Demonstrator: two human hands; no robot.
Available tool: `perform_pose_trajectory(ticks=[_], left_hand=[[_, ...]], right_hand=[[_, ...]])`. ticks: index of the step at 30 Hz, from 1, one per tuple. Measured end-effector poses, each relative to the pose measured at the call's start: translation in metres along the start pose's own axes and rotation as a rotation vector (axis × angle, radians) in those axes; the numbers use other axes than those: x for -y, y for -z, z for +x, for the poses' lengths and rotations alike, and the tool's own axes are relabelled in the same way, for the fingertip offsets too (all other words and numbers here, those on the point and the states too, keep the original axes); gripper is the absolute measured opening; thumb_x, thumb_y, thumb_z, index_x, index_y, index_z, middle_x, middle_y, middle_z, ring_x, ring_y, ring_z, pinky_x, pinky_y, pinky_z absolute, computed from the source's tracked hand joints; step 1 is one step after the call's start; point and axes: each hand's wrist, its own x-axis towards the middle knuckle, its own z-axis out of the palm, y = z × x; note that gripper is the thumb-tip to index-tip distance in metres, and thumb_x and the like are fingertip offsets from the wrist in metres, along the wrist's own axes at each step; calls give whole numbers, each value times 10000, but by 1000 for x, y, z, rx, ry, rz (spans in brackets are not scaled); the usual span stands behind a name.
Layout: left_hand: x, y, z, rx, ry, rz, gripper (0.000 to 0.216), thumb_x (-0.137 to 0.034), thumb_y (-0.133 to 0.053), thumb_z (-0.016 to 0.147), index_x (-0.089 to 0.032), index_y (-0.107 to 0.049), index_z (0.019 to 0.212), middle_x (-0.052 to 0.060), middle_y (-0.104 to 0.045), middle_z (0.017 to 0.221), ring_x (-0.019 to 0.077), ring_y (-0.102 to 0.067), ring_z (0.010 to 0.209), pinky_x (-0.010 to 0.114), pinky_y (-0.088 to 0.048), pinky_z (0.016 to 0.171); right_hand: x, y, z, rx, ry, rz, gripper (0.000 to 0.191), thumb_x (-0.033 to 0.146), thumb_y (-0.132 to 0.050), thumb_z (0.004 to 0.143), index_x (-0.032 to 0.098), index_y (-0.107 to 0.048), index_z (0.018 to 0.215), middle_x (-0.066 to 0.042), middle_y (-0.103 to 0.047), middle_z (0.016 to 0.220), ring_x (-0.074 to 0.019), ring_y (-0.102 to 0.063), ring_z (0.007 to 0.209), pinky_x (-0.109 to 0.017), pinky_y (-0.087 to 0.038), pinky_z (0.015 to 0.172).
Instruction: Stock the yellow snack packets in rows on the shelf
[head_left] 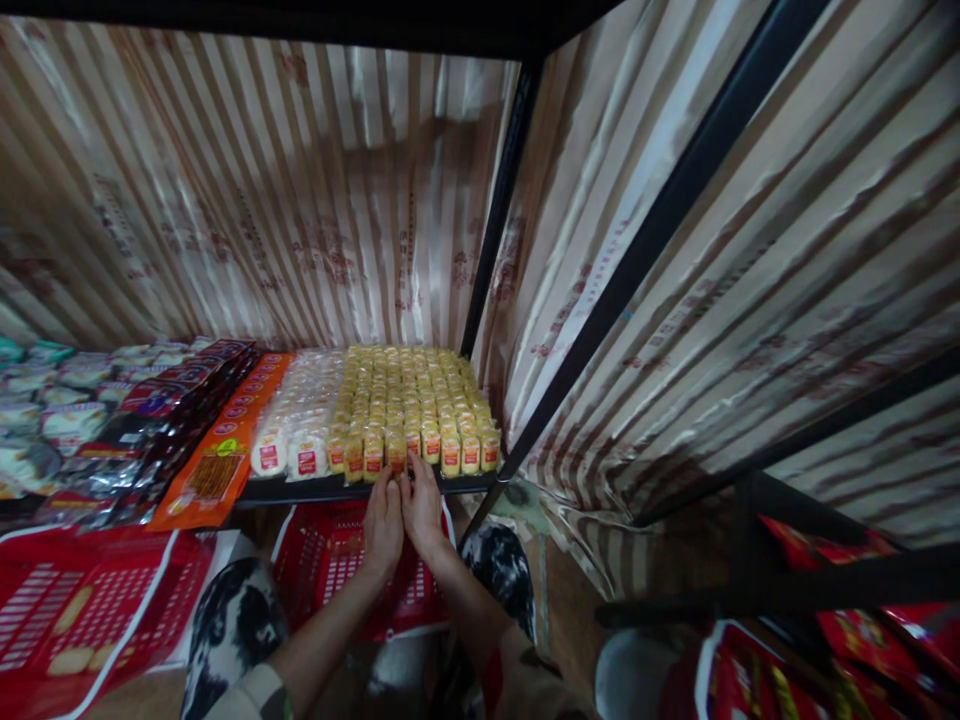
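My left hand (384,518) and my right hand (422,510) are side by side at the front edge of a black shelf (285,490). Their fingers are drawn together at the base of a yellow wrapped snack packet (395,447) with a red label, seemingly pinching it from both sides. The fingertips partly cover its lower end. Around it stand close rows of the same yellow packets (450,405). To their left are rows of white wrapped packets (292,410), two with red labels facing forward.
An orange snack bag (225,440), dark bags (165,420) and white-and-teal packets (67,400) fill the shelf's left. Below are red baskets (315,540) (135,590), the left one holding a few pale items. A black post (637,250) slants at right; striped sheeting (337,200) hangs behind.
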Motion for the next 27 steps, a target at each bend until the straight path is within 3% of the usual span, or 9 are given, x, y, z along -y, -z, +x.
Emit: perform_pose_trajectory(ticks=[6,15,27], left_hand=[[-2,-13,-3,79,10,-32,491,-419,-343,865,-114,-485,1222,138,-469,1330,198,-420,1240,342,-282,1070],[-2,-41,4,163,-9,58,482,-340,-288,875,-82,-488,1229,144,-470,1332,184,-404,1252,352,-251,1090],[-2,-44,8,179,-10,15,479,-325,-303,870,-69,-497,1226,148,-453,1346,185,-389,1267,365,-237,1100]], right_hand=[[-4,14,-10,-40,-60,-1,458,217,-336,837,148,-468,1270,-134,-499,1261,-204,-454,1175,-393,-376,1000],[-33,22,-9,-46,-133,-33,515,212,-332,810,134,-424,1311,-119,-439,1332,-194,-379,1248,-380,-328,1041],[-42,18,-17,-45,-108,42,477,233,-278,873,174,-416,1325,-85,-424,1360,-168,-337,1280,-386,-282,1074]])
